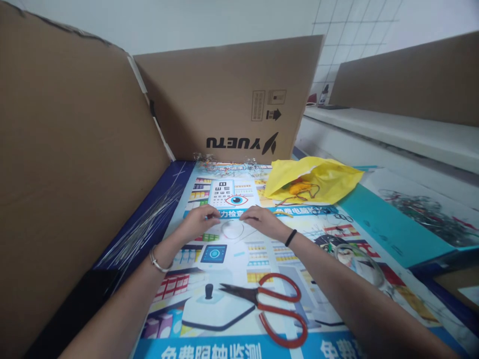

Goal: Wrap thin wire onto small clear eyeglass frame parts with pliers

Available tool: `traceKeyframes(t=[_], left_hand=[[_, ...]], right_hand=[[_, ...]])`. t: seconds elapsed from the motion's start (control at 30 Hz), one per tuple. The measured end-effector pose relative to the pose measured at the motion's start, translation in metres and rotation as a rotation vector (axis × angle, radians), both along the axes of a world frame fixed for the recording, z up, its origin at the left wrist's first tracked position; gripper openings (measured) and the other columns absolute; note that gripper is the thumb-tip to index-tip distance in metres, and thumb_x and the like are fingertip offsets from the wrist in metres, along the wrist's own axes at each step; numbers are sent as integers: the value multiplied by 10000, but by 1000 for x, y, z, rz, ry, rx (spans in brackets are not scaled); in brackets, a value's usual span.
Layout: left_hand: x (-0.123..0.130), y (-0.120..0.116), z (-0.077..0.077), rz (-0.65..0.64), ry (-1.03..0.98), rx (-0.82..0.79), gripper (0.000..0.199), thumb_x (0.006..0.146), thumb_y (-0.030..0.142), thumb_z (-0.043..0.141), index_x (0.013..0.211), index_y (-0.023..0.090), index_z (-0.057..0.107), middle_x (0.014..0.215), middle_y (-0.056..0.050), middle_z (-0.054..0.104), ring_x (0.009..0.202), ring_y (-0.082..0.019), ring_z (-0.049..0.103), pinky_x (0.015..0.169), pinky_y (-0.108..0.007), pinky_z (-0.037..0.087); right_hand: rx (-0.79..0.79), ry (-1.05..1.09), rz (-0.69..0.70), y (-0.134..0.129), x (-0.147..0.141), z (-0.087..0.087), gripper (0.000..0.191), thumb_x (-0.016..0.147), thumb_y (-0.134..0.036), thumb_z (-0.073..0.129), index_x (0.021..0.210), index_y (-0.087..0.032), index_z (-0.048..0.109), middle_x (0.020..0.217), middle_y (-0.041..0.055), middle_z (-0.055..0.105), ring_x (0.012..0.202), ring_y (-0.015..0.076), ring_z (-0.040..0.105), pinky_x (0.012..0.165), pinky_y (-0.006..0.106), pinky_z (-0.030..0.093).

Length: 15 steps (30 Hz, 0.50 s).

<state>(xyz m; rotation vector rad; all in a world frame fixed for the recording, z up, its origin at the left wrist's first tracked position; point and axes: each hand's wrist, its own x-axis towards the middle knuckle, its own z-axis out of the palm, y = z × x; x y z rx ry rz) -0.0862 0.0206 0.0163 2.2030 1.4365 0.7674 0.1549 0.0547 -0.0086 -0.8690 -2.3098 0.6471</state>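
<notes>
My left hand (202, 221) and my right hand (263, 222) are held close together over the printed sheet, fingers bent in a pinch. Between them a thin wire (243, 230) curves into a small round loop, with its ends running to my fingertips. It is too fine to trace all the way, and the exact grip is partly hidden. Nearer to me, a pair of scissors (258, 296) with red handles lies on the sheet, its dark blades pointing left. Beyond my right hand sits a yellow bag (329, 182), its mouth showing orange cord (301, 188).
Cardboard panels (179, 99) stand at the left and back. Long thin wires (144, 224) lie at the left edge. Small clear pieces (224, 167) are scattered at the back. A tangled heap of wires (430, 214) rests right, and a clear round object (361, 262) lies beside my right forearm.
</notes>
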Motion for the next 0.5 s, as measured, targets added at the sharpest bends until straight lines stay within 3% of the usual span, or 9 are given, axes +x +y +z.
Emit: traceKeyframes(t=[0.1,0.23,0.37,0.5], left_hand=[[14,-11,5,-171,46,-12,118,727,262,600,814,191,637,853,-30,619,795,-149,550,751,-267,426],[27,-20,3,-346,203,66,103,786,233,546,818,210,641,820,-22,621,840,-159,533,819,-295,387],[18,-12,-3,-202,336,173,174,819,199,479,776,199,648,832,-52,616,858,-183,522,819,-321,378],[5,-2,-10,-87,331,254,177,811,166,474,798,191,649,916,-65,621,932,-201,506,846,-337,374]], right_hand=[[91,-127,79,-3,0,2,185,824,-193,512,916,-214,671,925,41,623,923,149,531,837,281,403],[181,-235,30,-12,-6,5,143,809,-234,545,864,-204,674,900,46,602,893,159,514,819,283,391],[172,-262,14,-20,-14,7,113,799,-240,559,807,-190,660,835,38,607,850,157,522,765,264,386],[136,-232,23,-19,-16,5,144,829,-224,513,852,-195,653,853,30,616,834,140,535,757,247,384]])
